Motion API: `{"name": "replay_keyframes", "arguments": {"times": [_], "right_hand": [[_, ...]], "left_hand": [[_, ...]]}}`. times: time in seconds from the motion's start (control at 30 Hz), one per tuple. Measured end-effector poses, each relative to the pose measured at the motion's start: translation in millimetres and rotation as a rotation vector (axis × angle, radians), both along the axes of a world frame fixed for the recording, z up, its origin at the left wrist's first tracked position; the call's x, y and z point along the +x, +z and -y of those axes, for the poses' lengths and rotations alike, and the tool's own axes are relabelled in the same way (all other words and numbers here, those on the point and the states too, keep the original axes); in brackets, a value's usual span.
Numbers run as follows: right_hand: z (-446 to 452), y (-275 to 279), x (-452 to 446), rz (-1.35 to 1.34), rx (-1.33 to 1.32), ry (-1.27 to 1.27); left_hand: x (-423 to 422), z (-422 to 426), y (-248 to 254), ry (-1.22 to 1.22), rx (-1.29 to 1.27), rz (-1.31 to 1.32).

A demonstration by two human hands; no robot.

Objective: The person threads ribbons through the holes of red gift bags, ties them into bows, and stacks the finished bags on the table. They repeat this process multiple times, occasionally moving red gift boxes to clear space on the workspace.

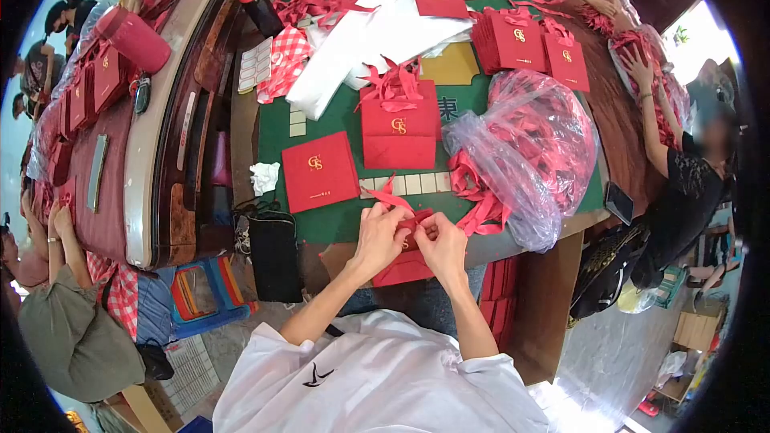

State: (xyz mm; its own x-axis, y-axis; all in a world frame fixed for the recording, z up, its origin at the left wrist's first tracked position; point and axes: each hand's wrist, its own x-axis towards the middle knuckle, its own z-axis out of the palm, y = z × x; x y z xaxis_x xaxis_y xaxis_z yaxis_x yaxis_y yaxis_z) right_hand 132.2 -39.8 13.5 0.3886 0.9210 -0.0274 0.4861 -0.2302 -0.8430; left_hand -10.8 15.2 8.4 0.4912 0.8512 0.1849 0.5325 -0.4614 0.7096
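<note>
Near the table's front edge, a red paper bag (401,269) with a gold logo is between my two hands. My left hand (380,234) pinches red ribbon at the bag's top edge. My right hand (441,247) grips the same top edge from the other side, its fingertips closed on the ribbon or paper. Just ahead stands a stack of red bags (399,130) with ribbon handles on top. A flat red bag (321,171) lies to its left. On the right, a clear plastic bag (537,136) bulges with red ribbons, some spilling out beside my right hand.
White plastic sheets (361,40), a dark bottle (257,8) and more red bags (517,42) lie farther back. A black pouch (275,256) hangs at the front left, a phone (618,203) sits at the right edge. Other people work at both sides.
</note>
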Motion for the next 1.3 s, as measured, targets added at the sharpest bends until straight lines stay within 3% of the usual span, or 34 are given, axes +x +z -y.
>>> {"name": "replay_keyframes", "arguments": {"times": [0.1, 0.3, 0.47, 0.6, 0.9, 0.97, 1.1, 1.3], "right_hand": [[-4, 6, 2, -0.003, -0.042, 0.002], [-6, 1, 16, -0.18, -0.17, 0.068], [-4, 9, 5, 0.02, -0.11, 0.046], [-2, 4, -1, 0.029, -0.053, 0.038], [0, -20, 8, -0.373, -0.171, 0.022], [0, -5, 2, -0.149, -0.114, 0.066], [3, -6, -3, -0.153, 0.014, 0.02], [3, -12, -3, 0.103, 0.076, 0.069]], "left_hand": [[6, 9, 8, 0.046, 0.113, -0.069], [2, 7, 4, 0.028, 0.094, 0.007], [2, 6, 3, 0.016, 0.073, 0.001], [-2, 3, 3, 0.01, 0.008, 0.03], [-6, 2, -3, -0.065, -0.102, -0.031], [-6, 0, -11, -0.048, -0.151, 0.009], [-7, -4, -12, -0.009, -0.21, 0.043], [-3, -1, -5, -0.024, -0.103, -0.016]]}}
